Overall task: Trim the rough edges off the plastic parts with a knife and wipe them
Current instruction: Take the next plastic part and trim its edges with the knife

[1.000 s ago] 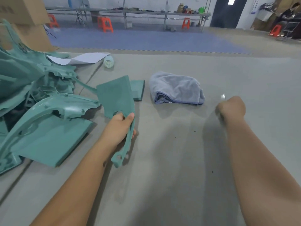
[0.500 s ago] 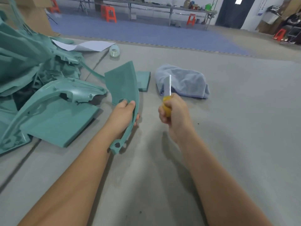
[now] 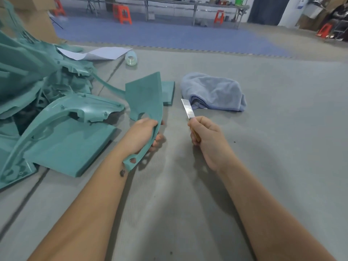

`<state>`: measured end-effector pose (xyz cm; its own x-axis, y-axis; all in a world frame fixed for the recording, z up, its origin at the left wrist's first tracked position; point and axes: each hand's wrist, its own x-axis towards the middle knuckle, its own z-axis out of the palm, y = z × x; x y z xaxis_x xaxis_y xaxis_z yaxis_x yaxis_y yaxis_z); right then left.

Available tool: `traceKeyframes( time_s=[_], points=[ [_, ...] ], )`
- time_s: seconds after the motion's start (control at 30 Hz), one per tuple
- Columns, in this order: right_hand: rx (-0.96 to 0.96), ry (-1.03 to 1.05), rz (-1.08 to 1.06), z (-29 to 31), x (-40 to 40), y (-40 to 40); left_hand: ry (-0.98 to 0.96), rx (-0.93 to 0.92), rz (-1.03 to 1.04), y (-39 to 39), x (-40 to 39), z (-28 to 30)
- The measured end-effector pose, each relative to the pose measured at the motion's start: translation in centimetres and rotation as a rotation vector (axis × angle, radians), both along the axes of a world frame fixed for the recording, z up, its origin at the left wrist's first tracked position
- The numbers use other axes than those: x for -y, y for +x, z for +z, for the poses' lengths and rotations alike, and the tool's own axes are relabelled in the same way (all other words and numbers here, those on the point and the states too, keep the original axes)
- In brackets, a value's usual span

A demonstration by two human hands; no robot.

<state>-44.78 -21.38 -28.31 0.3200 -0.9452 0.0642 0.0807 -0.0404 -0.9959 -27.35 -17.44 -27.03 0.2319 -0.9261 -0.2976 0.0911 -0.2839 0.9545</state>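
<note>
Head view: your right hand (image 3: pixel 204 137) has swung in gripping the knife (image 3: pixel 188 109), blade now tilted toward the part (image 3: pixel 148 102) your left hand (image 3: pixel 143 136) clamps upright, so trimming looks imminent.

Grey concrete floor (image 3: pixel 263 166), blue foam mat area (image 3: pixel 169 38) behind; long metal workbench (image 3: pixel 188 4), orange plastic stools (image 3: pixel 123 14), dark doorway (image 3: pixel 267 10).

Left hand (image 3: pixel 140 136), right hand (image 3: pixel 206 137) both gripping

Teal plastic part (image 3: pixel 146 97), grey-blue cloth (image 3: pixel 214 91), yellow-handled knife (image 3: pixel 188 110).
</note>
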Motion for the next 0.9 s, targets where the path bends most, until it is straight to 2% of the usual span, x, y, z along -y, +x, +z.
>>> traceKeyframes(
  time_s=[0.13,0.2,0.27,0.37,0.43,0.5,0.6,0.7,0.9],
  points=[
    [-0.085,-0.080,-0.065,0.2,-0.1,-0.2,0.041,-0.167,-0.047,0.4,-0.9,0.4],
    [-0.087,-0.118,-0.089,0.3,-0.1,-0.3,0.039,-0.190,-0.094,0.7,-1.6,0.7],
    [-0.067,-0.098,-0.102,0.3,-0.1,-0.2,0.033,-0.099,-0.128,0.8,-1.9,0.9],
    [0.013,0.080,-0.074,0.5,0.1,-0.2,-0.014,0.137,-0.112,0.3,-1.7,0.8],
    [0.075,0.152,-0.022,0.6,0.1,-0.2,-0.038,0.168,-0.055,-0.4,-1.5,0.4],
    [0.131,0.193,-0.005,0.7,-0.1,-0.1,-0.017,0.124,-0.007,-0.9,-1.2,0.2],
    [0.215,0.251,-0.017,1.0,-0.4,0.3,0.030,-0.042,0.027,-1.0,-1.0,0.5],
    [0.193,0.267,0.010,1.2,-0.7,0.1,0.000,-0.169,0.016,-0.8,-1.4,0.7],
    [0.117,0.176,0.094,1.2,-1.1,0.0,-0.028,-0.094,-0.104,-0.7,-2.1,0.9]
  ],
)
